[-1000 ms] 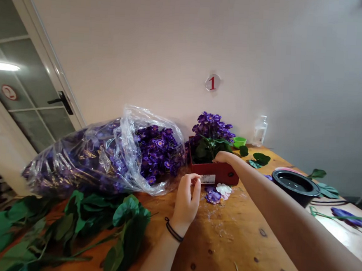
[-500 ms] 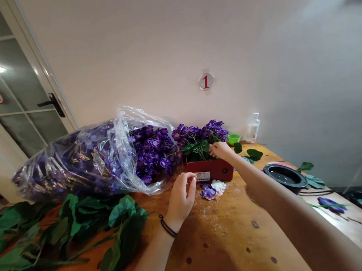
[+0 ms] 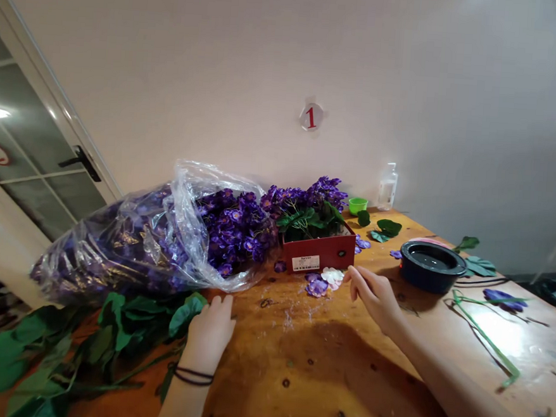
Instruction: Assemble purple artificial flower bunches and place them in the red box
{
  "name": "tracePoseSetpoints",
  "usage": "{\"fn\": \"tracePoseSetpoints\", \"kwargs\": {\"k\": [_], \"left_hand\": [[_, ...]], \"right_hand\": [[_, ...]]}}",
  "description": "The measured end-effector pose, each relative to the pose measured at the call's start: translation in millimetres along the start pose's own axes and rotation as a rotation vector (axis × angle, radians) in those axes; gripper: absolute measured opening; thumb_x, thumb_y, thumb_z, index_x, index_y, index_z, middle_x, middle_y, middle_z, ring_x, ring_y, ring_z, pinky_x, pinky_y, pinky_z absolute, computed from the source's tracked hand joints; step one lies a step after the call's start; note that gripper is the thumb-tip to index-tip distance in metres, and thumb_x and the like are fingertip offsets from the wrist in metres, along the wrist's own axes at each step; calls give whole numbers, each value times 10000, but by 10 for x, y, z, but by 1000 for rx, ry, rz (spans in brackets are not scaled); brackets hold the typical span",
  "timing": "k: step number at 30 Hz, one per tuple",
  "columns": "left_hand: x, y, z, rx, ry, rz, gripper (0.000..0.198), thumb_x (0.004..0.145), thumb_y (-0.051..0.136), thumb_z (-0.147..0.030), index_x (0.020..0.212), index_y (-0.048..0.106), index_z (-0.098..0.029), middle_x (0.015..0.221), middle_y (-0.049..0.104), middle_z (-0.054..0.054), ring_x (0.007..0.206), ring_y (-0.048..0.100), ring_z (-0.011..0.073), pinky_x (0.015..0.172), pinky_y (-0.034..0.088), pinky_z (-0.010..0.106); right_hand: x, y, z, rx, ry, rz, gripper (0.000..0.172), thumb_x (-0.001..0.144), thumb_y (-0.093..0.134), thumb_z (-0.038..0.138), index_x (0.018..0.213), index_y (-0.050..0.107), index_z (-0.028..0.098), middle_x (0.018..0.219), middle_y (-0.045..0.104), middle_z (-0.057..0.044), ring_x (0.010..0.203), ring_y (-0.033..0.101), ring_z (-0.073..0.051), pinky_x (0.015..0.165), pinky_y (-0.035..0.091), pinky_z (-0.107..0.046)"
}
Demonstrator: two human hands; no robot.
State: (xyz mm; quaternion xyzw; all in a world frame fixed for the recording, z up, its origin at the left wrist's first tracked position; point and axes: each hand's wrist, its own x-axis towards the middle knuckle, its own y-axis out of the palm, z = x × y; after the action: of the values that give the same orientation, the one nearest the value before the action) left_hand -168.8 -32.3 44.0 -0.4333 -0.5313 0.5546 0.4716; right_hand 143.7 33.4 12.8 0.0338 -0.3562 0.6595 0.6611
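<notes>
Plainly, the wall sign (image 3: 311, 117) reads a red "1", while the white label (image 3: 305, 262) on the red box (image 3: 336, 254) carries print too small to read. Bare worktop (image 3: 319, 364) lies open between the hands and on to the near edge, hemmed by a bag (image 3: 127, 249) at far left and a black bowl (image 3: 430, 265) at right. The left hand (image 3: 211, 331) lies flat, grip slack and empty, touching leaves (image 3: 122, 324); the right hand (image 3: 372, 292), grip spread and empty, is just beside loose blossoms (image 3: 325, 280) before the box, which is full of purple flowers (image 3: 307, 201).
</notes>
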Motion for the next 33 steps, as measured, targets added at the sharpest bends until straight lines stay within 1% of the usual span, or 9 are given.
{"fn": "tracePoseSetpoints", "kwargs": {"k": [6, 11, 13, 16, 20, 23, 26, 29, 33], "left_hand": [[-11, 99, 104, 71, 6, 85, 318, 849, 345, -4, 920, 629, -128, 926, 632, 126, 878, 632, 211, 753, 464, 302], [-145, -240, -90, 25, 98, 7, 332, 876, 337, -20, 898, 620, -194, 959, 616, 55, 901, 600, 141, 778, 445, 228], [-258, -402, -290, 28, 179, -118, 277, 871, 388, -57, 879, 623, -204, 941, 614, 56, 892, 593, 179, 752, 453, 270], [-376, -500, -767, 4, 332, -112, 265, 836, 434, -29, 813, 646, -185, 873, 631, 81, 842, 602, 206, 687, 458, 289], [-402, -332, -1460, -45, 512, -73, 226, 797, 492, -4, 808, 666, -147, 833, 646, 142, 817, 616, 252, 629, 465, 318], [-352, -273, -1648, -168, 596, -257, 135, 760, 649, -183, 894, 652, -167, 899, 636, 160, 876, 593, 300, 694, 472, 385], [-105, -419, -1388, -190, 532, -370, 154, 808, 596, -270, 942, 633, -206, 947, 620, 132, 907, 578, 286, 760, 452, 395], [410, -541, -883, -107, 227, -314, 246, 814, 566, -239, 1050, 600, -181, 1008, 595, 142, 954, 576, 297, 790, 437, 384], [1096, -290, -429, -226, 15, -223, 683, 747, 647, -447, 1340, 402, -214, 1228, 504, 178, 1094, 535, 335, 845, 424, 380]], "right_hand": [[11, -5, 25, -10, -4, 59, 424, 940, 349, 454, 700, 584, 195, 467, 519, 16, 445, 478, -125, 511, 360, -239], [5, -34, 28, -3, -6, 37, 430, 941, 344, 460, 693, 577, 197, 478, 519, 12, 453, 484, -126, 507, 365, -237], [14, -53, 31, -2, -3, 19, 436, 939, 343, 472, 701, 583, 195, 473, 517, 14, 449, 478, -128, 508, 363, -238], [22, -77, 33, -15, -5, 21, 434, 937, 348, 476, 718, 595, 193, 475, 527, 15, 446, 478, -130, 513, 357, -239], [31, -101, 21, -26, -13, 54, 417, 931, 365, 468, 711, 590, 195, 470, 539, 16, 450, 499, -135, 518, 361, -239], [47, -125, 1, -41, -17, 71, 421, 934, 359, 465, 716, 598, 196, 473, 552, 16, 464, 525, -139, 533, 376, -237], [62, -147, -12, -69, -14, 81, 438, 945, 334, 457, 725, 608, 196, 487, 564, 13, 472, 532, -138, 540, 379, -236], [66, -150, -10, -96, -10, 101, 451, 951, 318, 452, 729, 612, 192, 502, 569, 11, 468, 526, -135, 526, 368, -235], [54, -115, -1, -95, -17, 147, 450, 955, 310, 442, 736, 605, 182, 504, 558, 10, 492, 550, -138, 542, 379, -232]]}}
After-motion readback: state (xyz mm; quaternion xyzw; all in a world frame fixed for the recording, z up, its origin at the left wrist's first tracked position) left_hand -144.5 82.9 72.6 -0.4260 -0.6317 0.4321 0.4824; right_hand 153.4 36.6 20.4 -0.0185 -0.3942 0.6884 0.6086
